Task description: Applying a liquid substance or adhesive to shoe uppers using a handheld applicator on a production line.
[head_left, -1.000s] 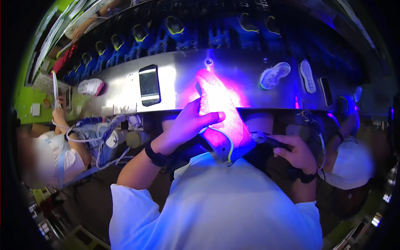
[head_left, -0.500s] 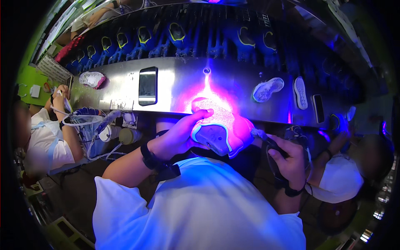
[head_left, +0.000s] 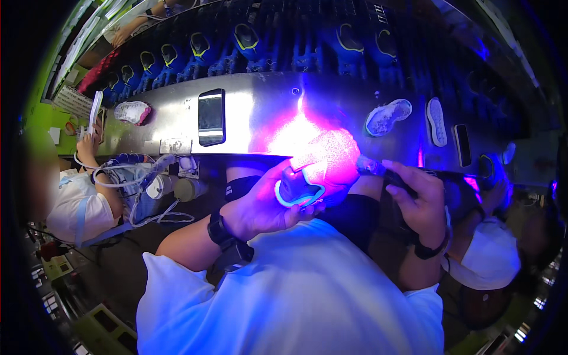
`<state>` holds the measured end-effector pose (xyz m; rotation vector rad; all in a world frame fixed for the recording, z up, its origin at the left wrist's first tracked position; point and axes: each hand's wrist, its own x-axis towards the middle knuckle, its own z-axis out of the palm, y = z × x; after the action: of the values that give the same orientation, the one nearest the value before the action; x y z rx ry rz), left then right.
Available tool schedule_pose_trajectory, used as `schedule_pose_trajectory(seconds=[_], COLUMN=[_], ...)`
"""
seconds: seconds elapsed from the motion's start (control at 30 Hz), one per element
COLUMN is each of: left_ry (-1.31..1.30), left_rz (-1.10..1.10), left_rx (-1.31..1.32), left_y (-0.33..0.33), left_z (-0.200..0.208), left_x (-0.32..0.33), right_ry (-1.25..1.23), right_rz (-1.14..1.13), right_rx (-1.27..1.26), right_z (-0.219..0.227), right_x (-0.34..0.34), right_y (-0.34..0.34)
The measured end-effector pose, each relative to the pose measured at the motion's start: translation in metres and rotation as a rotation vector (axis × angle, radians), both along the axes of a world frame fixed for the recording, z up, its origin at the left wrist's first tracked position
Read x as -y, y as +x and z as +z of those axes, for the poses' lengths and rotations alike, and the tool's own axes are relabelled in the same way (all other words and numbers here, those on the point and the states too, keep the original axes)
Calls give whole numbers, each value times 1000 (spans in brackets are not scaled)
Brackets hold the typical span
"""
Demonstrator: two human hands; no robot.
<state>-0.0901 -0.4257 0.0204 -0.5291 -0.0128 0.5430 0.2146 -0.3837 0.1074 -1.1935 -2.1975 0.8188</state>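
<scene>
My left hand (head_left: 265, 204) is closed around the heel end of a shoe upper (head_left: 330, 157) stretched over a dark last. Bright pink and violet light floods the upper, washing out its surface. A pale blue band edges its collar, where the last shows. In my right hand (head_left: 421, 198) is a brush (head_left: 370, 166) with a dark handle, gripped between thumb and fingers. Its bristle end sits right beside the toe side of the upper; whether it touches, I cannot tell. Both hands are in front of the metal bench's near edge.
On the metal bench (head_left: 177, 112) lie a phone (head_left: 212, 117), a white sole (head_left: 387, 117), another sole (head_left: 436, 122), a white-and-pink shoe part (head_left: 132, 112) and a second phone (head_left: 462, 145). Lasted shoes (head_left: 245, 38) line a rack behind. People (head_left: 83, 201) sit on both sides.
My left hand has turned the shoe upper, so its collar now faces more to the left. My right hand with the brush has shifted slightly right. The left-hand neighbour now holds up a white strip-like piece.
</scene>
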Motion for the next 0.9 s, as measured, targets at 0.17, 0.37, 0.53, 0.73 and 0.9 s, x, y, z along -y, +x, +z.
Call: schedule_pose_trajectory(seconds=[0.17, 0.37, 0.53, 0.73, 0.9], left_ry=[-142, 48, 419, 829, 882], left_rz=[-134, -141, 65, 99, 161], left_rx=[239, 95, -492, -1041, -1237], left_y=[-26, -55, -77, -80, -70], left_z=[-24, -27, -16, 58, 51], left_x=[20, 35, 16, 3, -10], right_ry=[4, -153, -198, -165, -237], right_rz=[40, -6, -81, -195, -124], right_rx=[-107, -250, -62, -184, -220], right_z=[-29, -78, -74, -23, -11], right_x=[17, 65, 34, 32, 45], right_y=[-36, -57, -82, -83, -60])
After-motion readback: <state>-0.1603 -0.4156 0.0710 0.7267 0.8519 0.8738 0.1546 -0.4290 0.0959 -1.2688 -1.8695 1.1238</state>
